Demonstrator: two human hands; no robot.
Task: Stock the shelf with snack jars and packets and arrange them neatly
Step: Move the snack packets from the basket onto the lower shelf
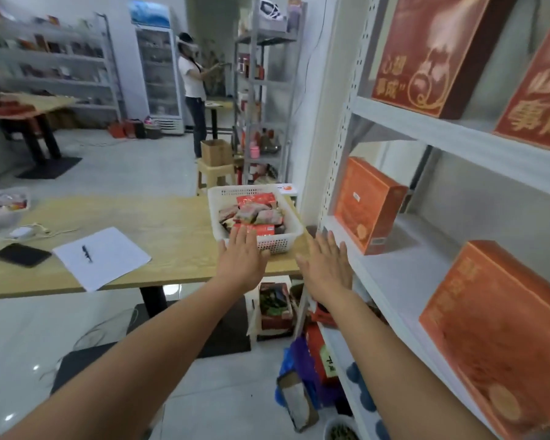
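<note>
Our left hand [242, 262] and right hand [326, 268] hung empty, fingers [245, 238] straight together. The white perforated plastic basket [245, 192] of snack packets [254, 214] sat on the wooden bench [159, 230] at the left hand's twelve o'clock, long axis pointing away.

The basket [283, 244] is white, its walls pierced with a grid of small holes; the packets [254, 214] inside are mostly red, some dull green and brown; the table [159, 230] is pale wood with a faint grain; the paper [108, 249] is white with a dark blue mark; the phone [21, 255] is black; the shelf [394, 265] is white, with the orange boxes [367, 204] on it faintly patterned and the red boxes [432, 49] above bearing gold lettering and swirls.
</note>
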